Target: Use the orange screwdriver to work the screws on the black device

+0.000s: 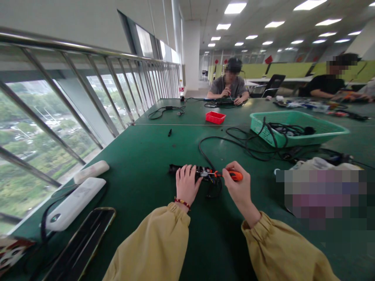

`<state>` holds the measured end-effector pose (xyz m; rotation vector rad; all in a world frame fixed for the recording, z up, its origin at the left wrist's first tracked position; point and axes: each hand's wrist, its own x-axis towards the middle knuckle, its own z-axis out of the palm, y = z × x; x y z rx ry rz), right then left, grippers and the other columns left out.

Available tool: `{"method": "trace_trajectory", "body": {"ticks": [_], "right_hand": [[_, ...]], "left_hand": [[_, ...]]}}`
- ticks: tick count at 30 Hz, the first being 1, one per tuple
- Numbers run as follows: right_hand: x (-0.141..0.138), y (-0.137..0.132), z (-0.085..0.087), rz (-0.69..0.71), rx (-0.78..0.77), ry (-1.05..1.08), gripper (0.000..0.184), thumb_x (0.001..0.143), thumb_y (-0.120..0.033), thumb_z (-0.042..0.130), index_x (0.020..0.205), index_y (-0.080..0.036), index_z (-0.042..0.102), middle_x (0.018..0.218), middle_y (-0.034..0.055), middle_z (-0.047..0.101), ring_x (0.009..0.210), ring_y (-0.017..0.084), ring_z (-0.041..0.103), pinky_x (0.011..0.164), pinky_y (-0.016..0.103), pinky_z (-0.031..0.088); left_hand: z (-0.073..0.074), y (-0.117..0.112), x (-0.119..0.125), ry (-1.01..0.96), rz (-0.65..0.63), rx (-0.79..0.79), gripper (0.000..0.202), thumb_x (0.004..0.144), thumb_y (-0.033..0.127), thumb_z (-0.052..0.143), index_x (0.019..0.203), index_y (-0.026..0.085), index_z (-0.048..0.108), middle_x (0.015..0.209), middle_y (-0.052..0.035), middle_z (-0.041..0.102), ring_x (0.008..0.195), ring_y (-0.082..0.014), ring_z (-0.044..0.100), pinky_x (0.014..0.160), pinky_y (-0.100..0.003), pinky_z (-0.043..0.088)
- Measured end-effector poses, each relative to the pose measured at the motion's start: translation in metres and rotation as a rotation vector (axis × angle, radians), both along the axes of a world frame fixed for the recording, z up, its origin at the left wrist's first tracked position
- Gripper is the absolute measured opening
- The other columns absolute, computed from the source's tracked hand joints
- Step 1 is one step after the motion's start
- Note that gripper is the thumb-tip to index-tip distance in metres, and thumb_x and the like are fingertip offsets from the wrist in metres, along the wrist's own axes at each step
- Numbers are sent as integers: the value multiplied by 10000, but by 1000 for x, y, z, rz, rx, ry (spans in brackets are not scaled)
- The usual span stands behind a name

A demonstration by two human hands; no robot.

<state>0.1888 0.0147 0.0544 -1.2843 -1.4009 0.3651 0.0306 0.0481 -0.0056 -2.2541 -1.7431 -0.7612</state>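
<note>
A long black corded device [173,168] lies on the green table, its casing open on the right where wires and metal parts show. My left hand [186,181] is closed over its middle and presses it against the tabletop. In my right hand [238,187] is an orange and black screwdriver [235,175], gripped by the handle. The screwdriver's shaft points left along the exposed part of the device. Its tip lies close to my left fingers; whether it touches a screw I cannot tell. A black cord runs from the device toward the back right.
A green basket [301,138] with cables stands at the right, and a small red tray [215,118] farther back. Left lie a phone [84,238], a white power bank [76,203] and another white object [91,171]. A small black piece [170,132] lies ahead. People sit across the table.
</note>
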Motion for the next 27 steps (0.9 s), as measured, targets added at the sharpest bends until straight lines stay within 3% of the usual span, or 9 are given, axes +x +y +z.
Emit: {"method": "trace_trajectory", "body": {"ticks": [5,8,10,15,20,24,27], "right_hand": [[-2,-2,10,-26,-55,-84,238,790,-350,484,608,-198,457,476,-62,386,442,83,375,478,205,289],[-1,1,22,-31,-90,-116,101,752,-316,503,750,-217,483,485,-80,402,426,90,382,467,199,295],[1,4,32,-26,-133,-172,189,694,-280,537,860,-232,461,536,-85,452,438,96,414,468,197,310],[12,7,54,1,-268,-408,82,732,-295,522,789,-236,525,584,-32,540,484,123,484,474,212,305],[11,3,63,-152,-333,-552,403,866,-427,352,597,-214,563,548,35,566,508,158,497,466,241,271],[10,1,65,-42,-262,-507,175,809,-319,462,927,-228,552,632,4,600,551,155,529,502,237,319],[14,-2,67,80,-168,-484,305,726,-228,527,1024,-215,466,749,5,624,586,139,553,521,226,344]], "left_hand": [[-2,2,-1,-6,-10,-2,385,828,346,530,1167,163,522,1176,-86,549,1138,-257,434,982,-423,353],[-4,3,-1,-12,-23,16,377,811,332,557,1154,176,531,1147,-89,555,1118,-254,447,952,-418,387],[-5,3,-2,-18,-35,25,375,807,326,564,1152,183,533,1136,-92,555,1111,-252,451,942,-417,398],[-3,1,-3,-40,-45,13,375,814,315,556,1166,187,531,1151,-88,551,1115,-254,439,945,-422,396],[-2,1,-3,-49,-51,8,374,807,334,569,1161,218,542,1137,-73,562,1102,-244,442,932,-416,403],[-1,1,-2,-46,-44,-14,385,805,351,572,1161,206,547,1135,-70,563,1085,-244,438,919,-400,405],[-1,1,-2,-48,-47,-29,389,808,358,565,1162,196,549,1136,-70,560,1082,-247,432,921,-395,396]]}}
